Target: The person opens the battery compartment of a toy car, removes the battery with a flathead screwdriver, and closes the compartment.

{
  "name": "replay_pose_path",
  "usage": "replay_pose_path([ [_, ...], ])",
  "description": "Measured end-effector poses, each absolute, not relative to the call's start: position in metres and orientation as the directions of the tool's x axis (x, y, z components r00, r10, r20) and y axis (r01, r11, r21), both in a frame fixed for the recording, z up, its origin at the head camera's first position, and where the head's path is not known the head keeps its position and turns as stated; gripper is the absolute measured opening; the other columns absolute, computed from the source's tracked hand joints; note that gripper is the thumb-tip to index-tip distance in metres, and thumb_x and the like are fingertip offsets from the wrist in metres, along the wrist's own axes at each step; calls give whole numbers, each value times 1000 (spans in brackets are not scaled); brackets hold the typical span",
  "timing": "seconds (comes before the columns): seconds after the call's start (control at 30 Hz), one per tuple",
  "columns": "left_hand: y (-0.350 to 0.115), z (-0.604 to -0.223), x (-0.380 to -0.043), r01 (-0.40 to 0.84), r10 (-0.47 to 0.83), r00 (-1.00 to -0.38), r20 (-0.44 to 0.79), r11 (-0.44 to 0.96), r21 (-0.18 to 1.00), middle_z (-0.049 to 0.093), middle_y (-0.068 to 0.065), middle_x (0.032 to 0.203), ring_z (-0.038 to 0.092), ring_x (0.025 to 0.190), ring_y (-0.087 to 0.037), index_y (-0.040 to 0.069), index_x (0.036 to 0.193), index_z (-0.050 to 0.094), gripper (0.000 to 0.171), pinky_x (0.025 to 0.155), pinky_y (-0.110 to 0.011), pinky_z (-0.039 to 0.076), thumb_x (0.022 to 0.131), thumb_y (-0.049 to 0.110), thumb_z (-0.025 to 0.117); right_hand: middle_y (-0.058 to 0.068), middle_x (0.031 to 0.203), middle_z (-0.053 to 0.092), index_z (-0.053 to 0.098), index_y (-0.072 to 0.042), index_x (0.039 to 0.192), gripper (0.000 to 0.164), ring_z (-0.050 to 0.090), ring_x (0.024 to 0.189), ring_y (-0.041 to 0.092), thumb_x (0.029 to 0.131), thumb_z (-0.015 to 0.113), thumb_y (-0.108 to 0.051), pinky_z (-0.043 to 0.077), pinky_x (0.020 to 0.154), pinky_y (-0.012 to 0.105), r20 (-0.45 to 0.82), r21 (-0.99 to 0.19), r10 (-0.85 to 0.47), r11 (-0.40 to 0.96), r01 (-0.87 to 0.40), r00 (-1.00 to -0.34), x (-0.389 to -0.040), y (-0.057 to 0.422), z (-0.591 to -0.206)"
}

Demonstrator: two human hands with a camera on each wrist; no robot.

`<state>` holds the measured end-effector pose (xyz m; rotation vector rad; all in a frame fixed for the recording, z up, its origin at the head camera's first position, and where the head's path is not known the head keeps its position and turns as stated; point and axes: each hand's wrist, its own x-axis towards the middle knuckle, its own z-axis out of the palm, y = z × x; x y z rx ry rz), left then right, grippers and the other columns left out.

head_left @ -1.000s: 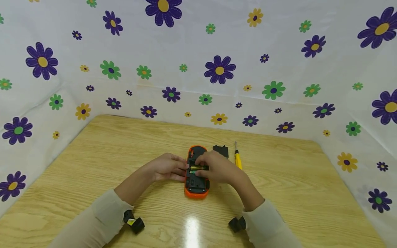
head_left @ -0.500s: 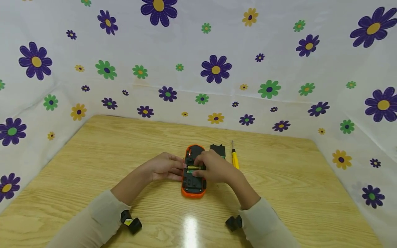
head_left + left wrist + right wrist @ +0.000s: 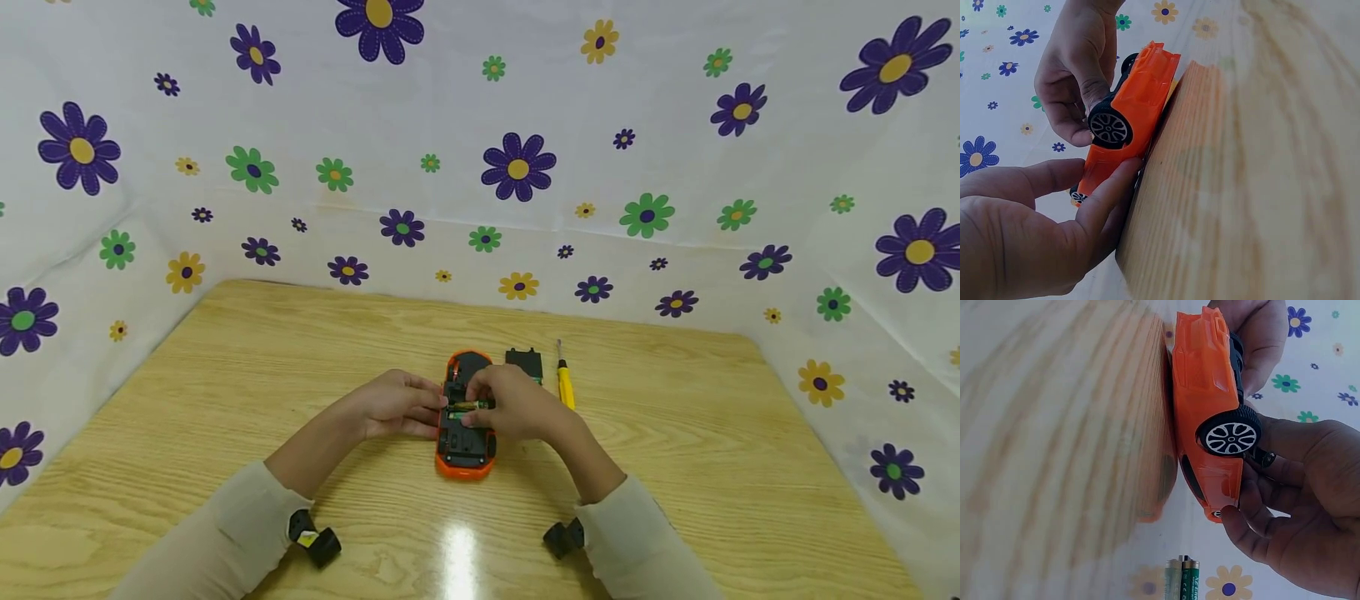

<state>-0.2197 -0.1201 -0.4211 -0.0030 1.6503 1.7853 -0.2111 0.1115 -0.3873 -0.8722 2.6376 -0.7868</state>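
Note:
An orange toy car (image 3: pixel 465 472) lies upside down on the table, its black underside up and its battery compartment uncovered. My left hand (image 3: pixel 401 404) holds the car's left side between thumb and fingers; the left wrist view shows the fingertips on the orange body. Over the compartment, my right hand (image 3: pixel 517 404) pinches a gold-and-dark battery (image 3: pixel 470 406) lying crosswise. The end of this battery (image 3: pixel 1265 457) shows between the fingers in the right wrist view. Beside it a green battery (image 3: pixel 456 415) lies in the compartment, partly hidden by the right thumb.
A black battery cover (image 3: pixel 525 362) lies behind the right hand. Right of it is a yellow screwdriver (image 3: pixel 566 387), its tip pointing away. Another green battery (image 3: pixel 1190 578) stands out in the right wrist view. Flower-printed white cloth (image 3: pixel 420 108) bounds the wooden table (image 3: pixel 300 350).
The head view has shifted, so everything sits slightly further left. Both hands stay at the car, and the right fingers have moved very little on the battery.

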Motion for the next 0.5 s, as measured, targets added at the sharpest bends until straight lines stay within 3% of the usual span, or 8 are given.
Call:
replay_pose_path([
  [0.37,-119,-421,-220,-478,484,-756,-440,51,877,63,-27,124,71,103,-29,-13,143,44,45,93,-44,60,103,4,58,-4,86,70,72,-7,98,5,62,77,9,98,72,-12,56,69,25,-13,-579,-633,636,-510,-774,-210,115,-383],
  [0.5,-119,-422,-220,-479,482,-757,-442,51,876,63,-27,124,70,104,-30,-13,143,44,45,93,-44,60,103,4,58,1,95,73,74,-4,107,10,66,84,9,98,70,-8,58,76,25,-10,-575,-647,628,-525,-762,-210,117,-382],
])
